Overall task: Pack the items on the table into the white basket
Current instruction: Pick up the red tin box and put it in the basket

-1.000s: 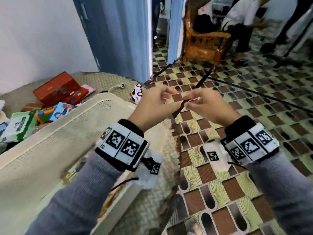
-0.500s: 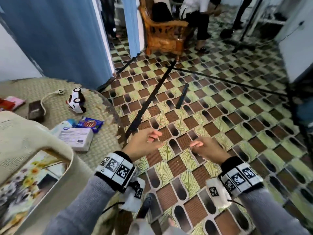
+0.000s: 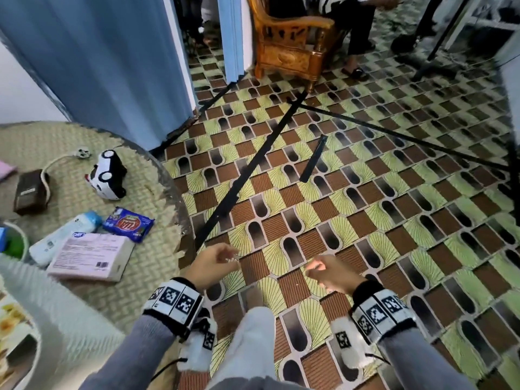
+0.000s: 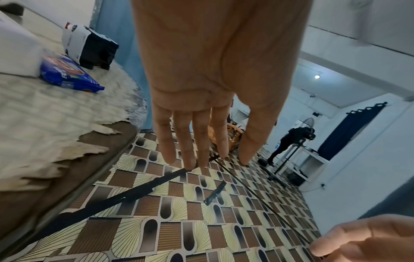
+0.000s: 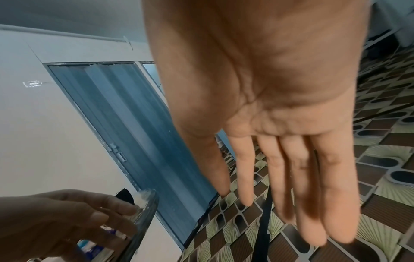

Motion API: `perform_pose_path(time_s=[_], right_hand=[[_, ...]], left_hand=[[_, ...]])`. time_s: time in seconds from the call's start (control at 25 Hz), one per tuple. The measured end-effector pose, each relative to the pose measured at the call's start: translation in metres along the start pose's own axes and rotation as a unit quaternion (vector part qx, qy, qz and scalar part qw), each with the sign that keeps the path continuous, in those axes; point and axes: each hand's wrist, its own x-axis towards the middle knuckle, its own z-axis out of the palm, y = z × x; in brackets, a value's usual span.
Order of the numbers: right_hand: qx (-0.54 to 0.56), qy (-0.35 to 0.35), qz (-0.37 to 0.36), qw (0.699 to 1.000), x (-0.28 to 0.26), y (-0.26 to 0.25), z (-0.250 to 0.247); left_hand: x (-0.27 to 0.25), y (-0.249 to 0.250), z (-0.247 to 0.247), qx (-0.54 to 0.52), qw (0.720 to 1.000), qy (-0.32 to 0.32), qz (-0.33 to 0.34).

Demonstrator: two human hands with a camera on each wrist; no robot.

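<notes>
The white basket (image 3: 50, 311) fills the lower left of the head view, its rim blurred. On the round woven table (image 3: 84, 142) lie a pale pink box (image 3: 90, 256), a white bottle with a blue cap (image 3: 64, 235), a blue snack packet (image 3: 129, 223), a black and white toy car (image 3: 108, 174) and a brown wallet (image 3: 29, 191). The snack packet (image 4: 67, 74) and toy car (image 4: 89, 46) also show in the left wrist view. My left hand (image 3: 213, 263) hangs just past the table's edge, fingers relaxed and empty. My right hand (image 3: 326, 274) is over the floor, empty as well.
A white cable with a plug (image 3: 80, 153) lies by the wallet. Patterned floor tiles (image 3: 365, 206) stretch to the right, crossed by black strips (image 3: 253, 164). A wooden armchair (image 3: 289, 49) with a seated person, a blue folding door (image 3: 98, 66) and tripod legs stand further back.
My hands were joined at chest height a second ago; they have come apart and dropped lower. My head has turned right, so the basket has slid to the left edge.
</notes>
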Motion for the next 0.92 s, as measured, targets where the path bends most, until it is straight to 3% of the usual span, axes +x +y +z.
perform_pose_path(time_s=[0.44,0.68,0.92], right_hand=[[-0.030,-0.027,-0.049,0.998,0.167,-0.141,-0.058],[-0.089,-0.101,-0.073,0.988,0.245,-0.190,-0.077],[-0.144,-0.145,-0.101,0.974,0.347,-0.250,-0.111]], left_hand=[[0.146,-0.001,-0.092,-0.118,0.984,0.118,-0.060],[0.202,-0.008,-0.120,-0.150,0.973,0.145,-0.094],[0.264,-0.012,-0.162,-0.194,0.945,0.209,-0.158]])
